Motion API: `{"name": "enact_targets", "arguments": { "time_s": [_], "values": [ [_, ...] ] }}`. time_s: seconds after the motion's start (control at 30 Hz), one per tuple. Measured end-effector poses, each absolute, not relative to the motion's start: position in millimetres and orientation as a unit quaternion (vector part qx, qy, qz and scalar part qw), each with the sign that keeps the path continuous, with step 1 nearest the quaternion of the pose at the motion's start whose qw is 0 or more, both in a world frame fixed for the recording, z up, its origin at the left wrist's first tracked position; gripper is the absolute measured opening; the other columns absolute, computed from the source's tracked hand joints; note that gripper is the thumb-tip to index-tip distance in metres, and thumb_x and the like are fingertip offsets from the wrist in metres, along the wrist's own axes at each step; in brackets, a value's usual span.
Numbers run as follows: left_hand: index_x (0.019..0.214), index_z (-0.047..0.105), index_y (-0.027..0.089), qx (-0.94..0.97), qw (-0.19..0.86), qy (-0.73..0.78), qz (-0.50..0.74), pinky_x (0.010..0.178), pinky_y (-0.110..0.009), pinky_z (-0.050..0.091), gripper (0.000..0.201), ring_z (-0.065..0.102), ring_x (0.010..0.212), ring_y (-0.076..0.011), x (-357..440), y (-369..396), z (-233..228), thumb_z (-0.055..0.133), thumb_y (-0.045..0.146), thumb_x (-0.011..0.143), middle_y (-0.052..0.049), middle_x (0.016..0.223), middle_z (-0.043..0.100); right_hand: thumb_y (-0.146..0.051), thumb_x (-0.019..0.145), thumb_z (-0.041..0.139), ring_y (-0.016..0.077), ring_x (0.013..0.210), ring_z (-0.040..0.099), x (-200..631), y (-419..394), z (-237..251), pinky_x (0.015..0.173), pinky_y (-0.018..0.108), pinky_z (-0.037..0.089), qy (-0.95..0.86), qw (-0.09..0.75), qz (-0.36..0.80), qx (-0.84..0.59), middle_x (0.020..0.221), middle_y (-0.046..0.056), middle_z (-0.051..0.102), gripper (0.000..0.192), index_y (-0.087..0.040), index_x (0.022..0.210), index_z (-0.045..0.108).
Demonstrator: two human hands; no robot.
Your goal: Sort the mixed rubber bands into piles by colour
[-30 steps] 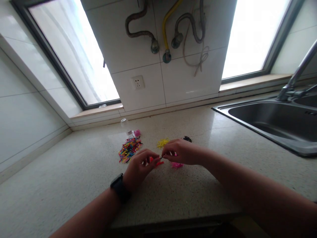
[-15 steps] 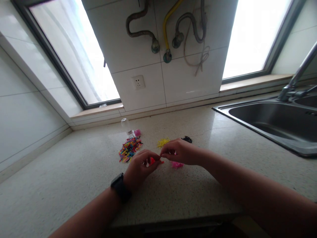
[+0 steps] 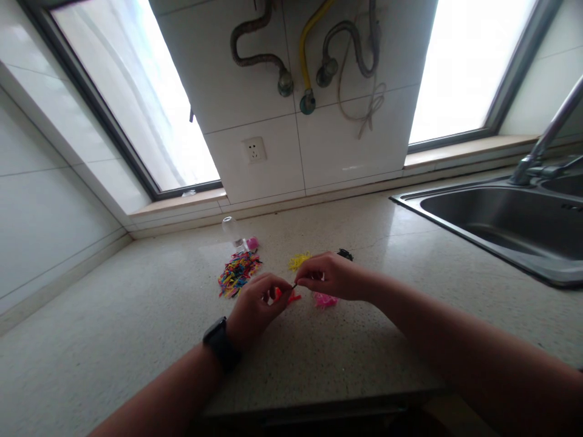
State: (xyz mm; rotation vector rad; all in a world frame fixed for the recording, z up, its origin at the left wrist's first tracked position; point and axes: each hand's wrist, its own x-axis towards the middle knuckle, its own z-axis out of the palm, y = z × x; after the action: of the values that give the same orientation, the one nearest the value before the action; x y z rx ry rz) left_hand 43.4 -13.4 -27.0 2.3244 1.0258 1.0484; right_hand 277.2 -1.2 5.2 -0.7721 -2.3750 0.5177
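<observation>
red pieces lie half-hidden by left fingers, which pinch, with right fingers, an indistinct dark strand.

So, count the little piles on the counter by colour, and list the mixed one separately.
Mixed-colour pile: 1
Yellow pile: 1
Red pile, partly hidden: 1
Pink pile, partly hidden: 1
Black pile, partly hidden: 1
Total: 5 piles

Blown-out windows, shadowed hands, soft blur, stretched edges
</observation>
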Motion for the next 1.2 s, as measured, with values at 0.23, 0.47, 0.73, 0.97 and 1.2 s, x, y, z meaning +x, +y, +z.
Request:
{"name": "enact_targets", "arguments": {
  "time_s": [0.23,0.47,0.73,0.97,1.2],
  "values": [
    [0.086,0.068,0.019,0.831,0.203,0.361,0.371,0.057,-0.023,0.042,0.008,0.053,0.065,-0.0123,44.2,-15.6,-24.5,0.063,0.025,0.087,-0.002,0.077,0.064,-0.033,0.094,0.055,0.0120,0.067,0.055,289.4,9.0,5.5,0.063,0.023,0.036,-0.885,0.285,0.126,-0.346,0.076,0.002,0.068,0.023,-0.017,0.095,0.072],
    [0.088,0.068,0.020,0.834,0.210,0.358,0.364,0.057,-0.023,0.043,0.008,0.053,0.066,-0.0123,43.5,-17.2,-24.7,0.062,0.024,0.088,-0.002,0.078,0.064,-0.035,0.089,0.054,0.0200,0.079,0.063,337.4,38.7,3.6,0.064,0.028,0.036,-0.807,0.161,-0.054,-0.566,0.091,0.006,0.074,0.022,-0.024,0.095,0.073],
    [0.088,0.068,0.019,0.841,0.205,0.348,0.359,0.058,-0.023,0.043,0.008,0.053,0.067,-0.0126,42.1,-17.3,-24.6,0.062,0.025,0.088,-0.003,0.079,0.064,-0.037,0.085,0.056,0.0238,0.080,0.066,370.0,52.4,-5.9,0.063,0.030,0.040,-0.774,0.069,-0.038,-0.628,0.091,0.009,0.074,0.024,-0.025,0.091,0.076],
    [0.089,0.067,0.020,0.847,0.185,0.347,0.358,0.059,-0.023,0.044,0.008,0.054,0.066,-0.0124,40.9,-15.8,-24.8,0.060,0.024,0.090,-0.002,0.078,0.064,-0.040,0.086,0.055,0.0214,0.078,0.065,368.8,53.3,-7.5,0.060,0.029,0.037,-0.779,0.087,-0.035,-0.620,0.089,0.008,0.074,0.026,-0.025,0.091,0.076],
    [0.108,0.068,0.024,0.894,0.072,0.324,0.301,0.082,-0.034,0.050,0.020,0.062,0.091,-0.0193,31.3,-3.0,-6.4,0.056,0.022,0.092,-0.005,0.099,0.070,-0.040,0.087,0.054,0.0203,0.081,0.065,370.0,54.2,-4.4,0.062,0.028,0.038,-0.768,0.150,-0.020,-0.622,0.093,0.005,0.074,0.025,-0.027,0.095,0.074]
  ]
}}
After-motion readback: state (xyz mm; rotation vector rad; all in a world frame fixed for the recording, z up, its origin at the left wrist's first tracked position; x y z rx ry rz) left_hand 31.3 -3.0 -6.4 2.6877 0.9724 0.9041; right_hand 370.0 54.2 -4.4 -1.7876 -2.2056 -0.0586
